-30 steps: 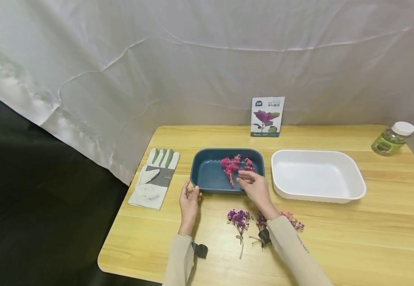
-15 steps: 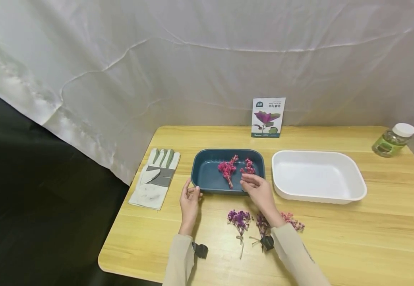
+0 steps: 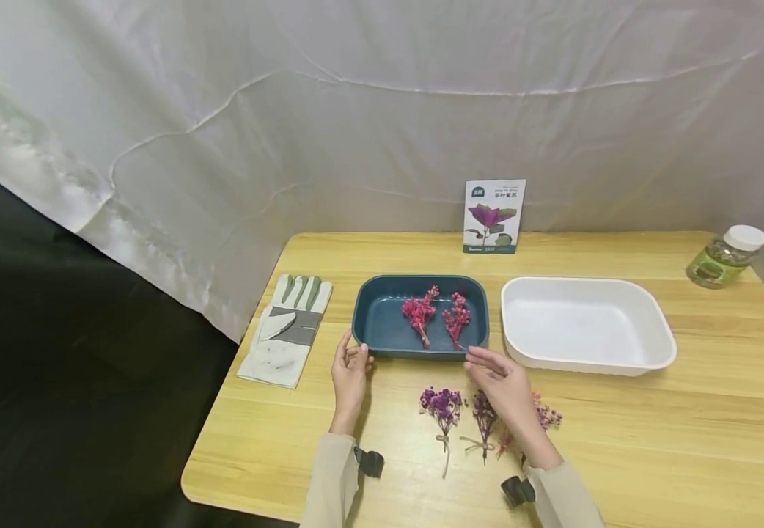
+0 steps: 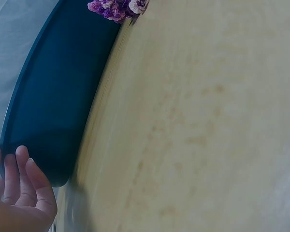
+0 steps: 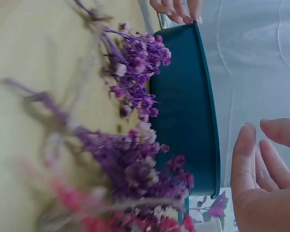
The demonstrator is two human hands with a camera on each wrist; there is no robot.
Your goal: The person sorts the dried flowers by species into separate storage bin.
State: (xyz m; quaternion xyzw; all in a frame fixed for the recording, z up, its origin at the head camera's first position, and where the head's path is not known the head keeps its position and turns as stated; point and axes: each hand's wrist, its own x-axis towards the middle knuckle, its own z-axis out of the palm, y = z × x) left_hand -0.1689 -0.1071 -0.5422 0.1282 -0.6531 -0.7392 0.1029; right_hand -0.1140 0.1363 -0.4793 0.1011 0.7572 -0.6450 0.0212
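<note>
My left hand (image 3: 350,378) holds the front left corner of a dark blue tray (image 3: 388,353), its thumb at the rim and fingers along the outer wall, as the left wrist view also shows. Inside the tray lie two bright pink dried flower sprigs, the left one (image 3: 419,312) bushier than the right one (image 3: 456,319). My right hand (image 3: 504,385) is just off the front right corner, thumb and fingers apart with nothing between them. Below it on the table are purple dried flower bunches (image 3: 443,405) tied with twine, and a pink bunch (image 3: 547,416) partly hidden by my right forearm.
A white tray (image 3: 589,364) stands right of the blue one. At the left lies a work glove (image 3: 283,334). A seed packet (image 3: 493,216) leans at the back, and a lidded jar (image 3: 721,258) sits at the back right. Grey cloth hangs behind the wooden table (image 3: 250,447).
My right hand has let go of the right pink sprig, leaving it in the tray, and drawn back toward me to the right. The left sprig shifted slightly left. The left hand has stayed put.
</note>
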